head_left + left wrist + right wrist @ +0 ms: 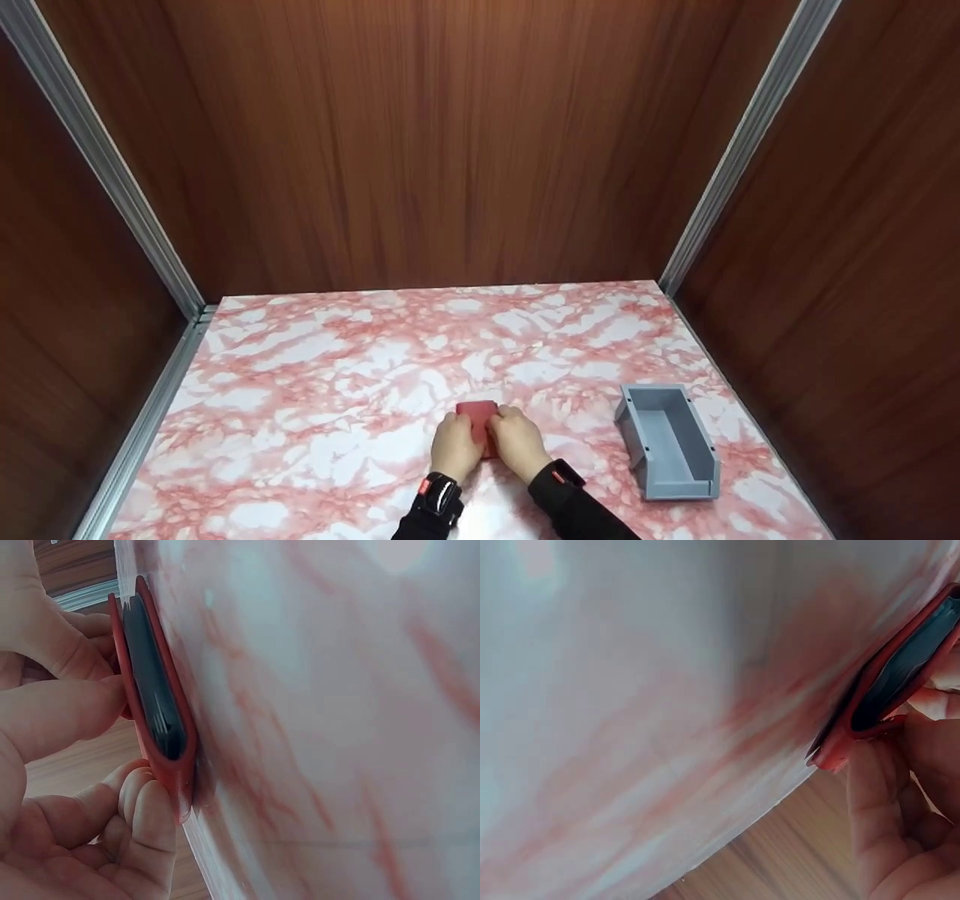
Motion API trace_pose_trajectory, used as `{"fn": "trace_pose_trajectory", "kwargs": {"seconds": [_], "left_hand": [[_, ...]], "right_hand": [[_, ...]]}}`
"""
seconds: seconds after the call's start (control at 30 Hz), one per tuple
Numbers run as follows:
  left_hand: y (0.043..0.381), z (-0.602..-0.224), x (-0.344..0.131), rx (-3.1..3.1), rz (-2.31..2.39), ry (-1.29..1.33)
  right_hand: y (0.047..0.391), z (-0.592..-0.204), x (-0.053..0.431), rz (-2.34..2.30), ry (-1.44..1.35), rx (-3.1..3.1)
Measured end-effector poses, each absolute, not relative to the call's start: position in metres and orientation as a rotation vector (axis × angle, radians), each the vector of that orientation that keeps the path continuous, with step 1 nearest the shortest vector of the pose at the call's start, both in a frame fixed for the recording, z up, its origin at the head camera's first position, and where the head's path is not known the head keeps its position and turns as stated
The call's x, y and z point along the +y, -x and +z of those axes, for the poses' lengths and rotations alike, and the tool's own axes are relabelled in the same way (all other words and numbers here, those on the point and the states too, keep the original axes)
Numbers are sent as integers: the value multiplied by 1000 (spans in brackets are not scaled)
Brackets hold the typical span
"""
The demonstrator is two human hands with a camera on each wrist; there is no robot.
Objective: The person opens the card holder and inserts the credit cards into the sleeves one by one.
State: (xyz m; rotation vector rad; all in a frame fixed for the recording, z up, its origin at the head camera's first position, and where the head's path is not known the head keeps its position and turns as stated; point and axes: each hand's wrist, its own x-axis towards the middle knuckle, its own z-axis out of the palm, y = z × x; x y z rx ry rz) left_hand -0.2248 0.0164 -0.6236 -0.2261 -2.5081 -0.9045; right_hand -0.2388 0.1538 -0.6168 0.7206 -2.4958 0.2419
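A small red card holder (478, 409), folded over with dark glossy inner sleeves, is held between both hands close over the tabletop. On its left side my left hand (455, 444) grips it, the thumb lying on the upper cover. From the right, my right hand (519, 442) holds the opposite edge with curled fingers. In the left wrist view the card holder (174, 776) shows its open side, the covers slightly parted around the dark insides. The right wrist view has the card holder (836, 751) at the right edge, with fingertips at its folded corner.
A grey plastic bin (646, 442) stands to the right of the hands. The table (300, 420) has a pink and white marbled surface. Brown wood-grain panels (420, 150) enclose the back and sides, with metal profiles (742, 150) at the corners.
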Motion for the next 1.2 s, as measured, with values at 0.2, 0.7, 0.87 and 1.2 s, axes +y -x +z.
{"fn": "trace_pose_trajectory", "kwargs": {"seconds": [0.2,0.7,0.87,1.2], "left_hand": [[226,-624,20,-2496,-896,217],[224,-621,19,-2535,-885,199],[224,-620,18,-2551,-885,208],[223,-617,17,-2581,-901,212]], "right_hand": [[238,-620,154,62,-754,-2486],[234,-617,151,-156,-841,-2454],[235,-616,154,-168,-856,-2459],[232,-615,154,-104,-811,-2508]]}}
